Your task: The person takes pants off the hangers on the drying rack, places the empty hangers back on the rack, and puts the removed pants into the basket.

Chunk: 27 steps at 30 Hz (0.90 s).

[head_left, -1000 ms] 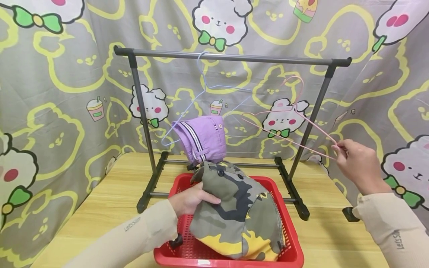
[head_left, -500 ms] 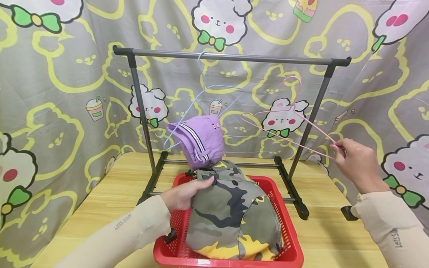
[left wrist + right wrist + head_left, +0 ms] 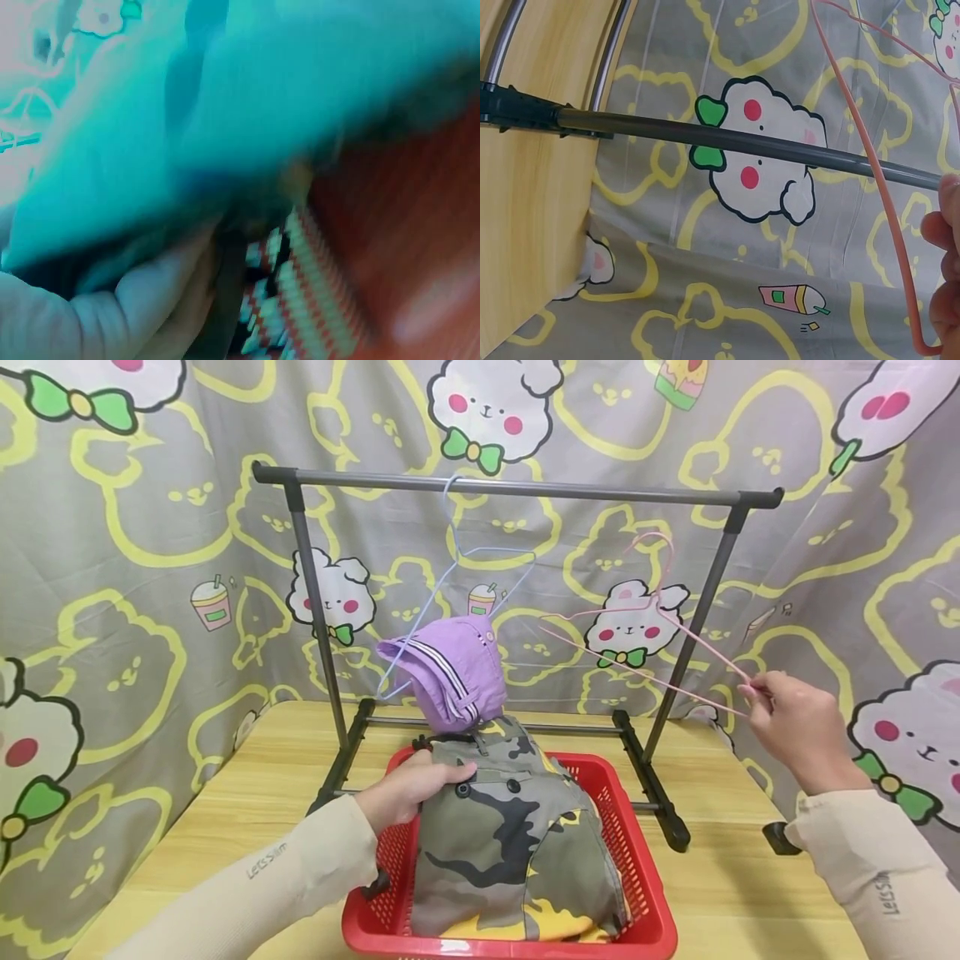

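Observation:
In the head view my left hand (image 3: 408, 785) grips the waistband end of camouflage pants (image 3: 480, 847), thumb on top near two dark buttons. The pants lie bunched in a red basket (image 3: 662, 893). Off to the right, my right hand (image 3: 802, 727) pinches one corner of a pink wire hanger (image 3: 705, 647), which is held up in front of the rack with its hook upward and bears nothing. The right wrist view shows fingers (image 3: 946, 255) at the hanger's end. The left wrist view is blurred and off-colour; a thumb (image 3: 154, 289) lies under cloth there.
Behind the basket stands a dark metal clothes rack (image 3: 570, 490). A blue hanger (image 3: 429, 608) hooks over its bar, with folded purple pants (image 3: 457, 672) hanging at it. The wooden table (image 3: 225, 835) runs to a patterned curtain (image 3: 150, 510).
My left hand has shifted its hold toward the waistband and drawn the camouflage pants slightly down and left. The purple pants and blue hanger have swung a little. My right hand stays nearly still.

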Available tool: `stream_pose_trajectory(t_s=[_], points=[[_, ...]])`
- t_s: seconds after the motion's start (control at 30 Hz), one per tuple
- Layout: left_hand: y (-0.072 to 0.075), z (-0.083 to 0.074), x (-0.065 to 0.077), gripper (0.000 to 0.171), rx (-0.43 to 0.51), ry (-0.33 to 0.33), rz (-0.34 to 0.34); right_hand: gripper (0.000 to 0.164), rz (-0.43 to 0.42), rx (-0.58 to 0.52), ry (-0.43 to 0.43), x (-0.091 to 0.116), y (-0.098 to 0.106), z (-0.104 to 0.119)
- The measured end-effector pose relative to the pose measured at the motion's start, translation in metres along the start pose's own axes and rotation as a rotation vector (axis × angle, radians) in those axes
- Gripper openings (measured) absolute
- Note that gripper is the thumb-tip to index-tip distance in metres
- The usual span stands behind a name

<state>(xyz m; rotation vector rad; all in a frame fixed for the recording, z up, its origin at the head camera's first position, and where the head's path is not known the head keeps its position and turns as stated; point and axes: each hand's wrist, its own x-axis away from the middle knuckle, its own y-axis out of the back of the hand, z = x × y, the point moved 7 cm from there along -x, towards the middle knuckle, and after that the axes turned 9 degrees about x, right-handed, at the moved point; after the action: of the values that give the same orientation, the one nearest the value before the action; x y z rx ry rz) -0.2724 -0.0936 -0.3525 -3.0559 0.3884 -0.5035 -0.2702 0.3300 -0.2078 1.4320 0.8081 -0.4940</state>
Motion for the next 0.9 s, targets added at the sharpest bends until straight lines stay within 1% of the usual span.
stream_pose_trajectory(t_s=[0.13,0.17,0.23,0.27,0.33,0.4,0.47,0.53,0.6,0.7,0.83,0.9], points=[[0.011,-0.011,0.000,0.047,-0.273,-0.009,-0.012,0.012,0.029,-0.003,-0.022,0.000,-0.001,-0.001],[0.013,-0.014,-0.001,0.044,-0.348,-0.015,-0.016,0.013,0.032,-0.003,-0.025,0.001,-0.001,-0.001],[0.018,-0.022,-0.002,0.044,-0.516,-0.052,-0.032,0.013,0.038,-0.002,-0.029,0.001,-0.001,-0.001],[0.019,-0.026,-0.003,0.044,-0.620,-0.078,-0.045,0.013,0.042,-0.002,-0.031,0.001,-0.001,-0.001],[0.018,-0.035,-0.005,0.049,-0.820,-0.123,-0.069,0.013,0.041,0.001,-0.032,0.001,-0.001,-0.001],[0.015,-0.043,-0.007,0.054,-0.990,-0.171,-0.092,0.013,0.037,0.002,-0.033,0.000,0.000,-0.001],[0.010,-0.050,-0.010,0.059,-1.121,-0.202,-0.120,0.013,0.034,0.001,-0.035,0.000,0.001,-0.002],[0.005,-0.054,-0.012,0.061,-1.202,-0.217,-0.148,0.012,0.032,0.002,-0.033,0.001,0.002,-0.002],[0.001,-0.057,-0.013,0.058,-1.265,-0.225,-0.176,0.013,0.034,0.001,-0.033,0.001,0.002,-0.002],[-0.003,-0.060,-0.012,0.056,-1.346,-0.196,-0.246,0.013,0.029,0.003,-0.029,0.002,0.002,-0.002],[-0.011,-0.065,-0.010,0.055,-1.449,-0.156,-0.348,0.011,-0.006,0.004,-0.015,0.003,0.004,-0.002],[-0.018,-0.070,-0.010,0.054,-1.481,-0.178,-0.374,0.011,-0.024,0.005,-0.009,0.004,0.005,-0.003]])
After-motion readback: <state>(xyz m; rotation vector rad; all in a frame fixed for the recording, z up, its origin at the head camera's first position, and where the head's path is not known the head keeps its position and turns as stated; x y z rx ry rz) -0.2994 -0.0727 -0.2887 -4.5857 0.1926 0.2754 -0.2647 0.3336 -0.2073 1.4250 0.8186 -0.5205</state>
